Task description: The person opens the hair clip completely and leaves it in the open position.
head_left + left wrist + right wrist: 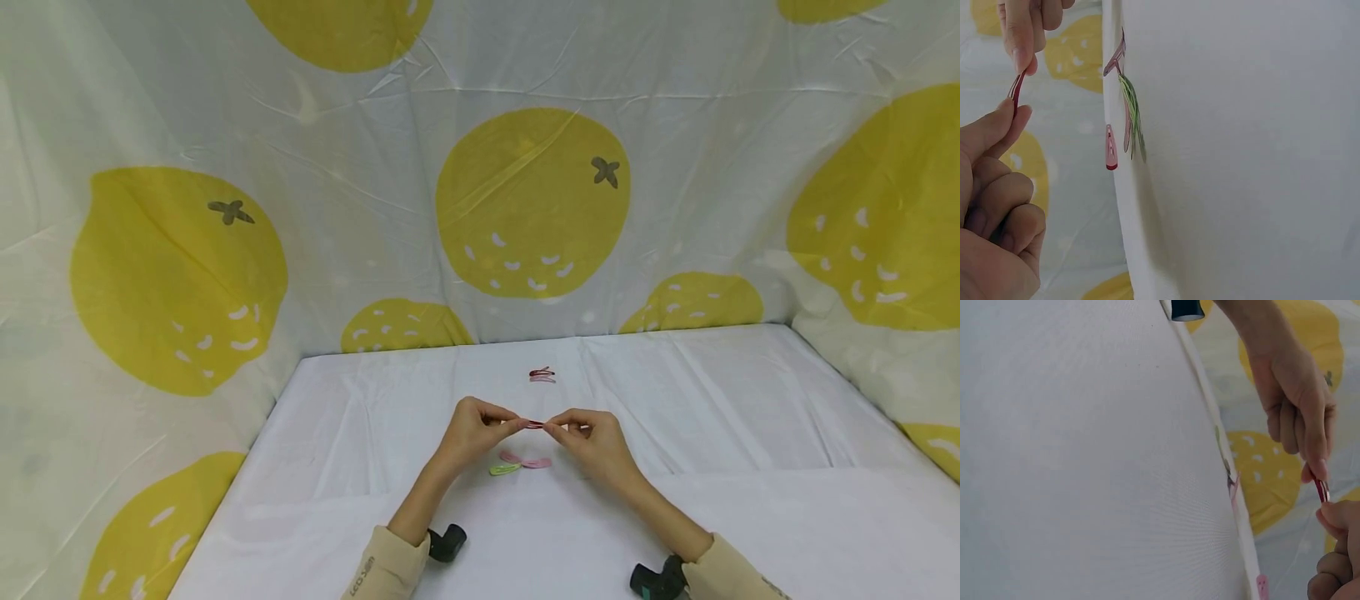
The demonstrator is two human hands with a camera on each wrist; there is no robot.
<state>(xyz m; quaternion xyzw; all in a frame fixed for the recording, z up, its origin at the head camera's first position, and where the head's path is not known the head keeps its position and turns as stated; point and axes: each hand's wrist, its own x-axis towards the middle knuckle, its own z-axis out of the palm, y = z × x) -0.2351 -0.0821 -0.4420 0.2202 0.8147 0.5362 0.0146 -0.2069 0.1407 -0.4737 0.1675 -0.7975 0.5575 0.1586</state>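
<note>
A slim dark red hair clip (pixel 534 425) is stretched between both hands above the white-covered table. My left hand (pixel 474 432) pinches one end between thumb and forefinger; my right hand (pixel 598 442) pinches the other end the same way. The other fingers of the left hand curl toward its palm in the left wrist view. In that view the red clip (pixel 1017 94) looks slightly bowed. Nearer than the hands lie a green hair clip (pixel 505 470) and pink hair clips (pixel 536 463), close together.
Beyond the hands, a dark red clip (pixel 540 372) and a pink clip (pixel 543 380) lie side by side. White cloth (pixel 750 400) covers the table. A lemon-print curtain (pixel 360 192) encloses its back and sides. Black wrist cameras (pixel 448 542) are strapped on.
</note>
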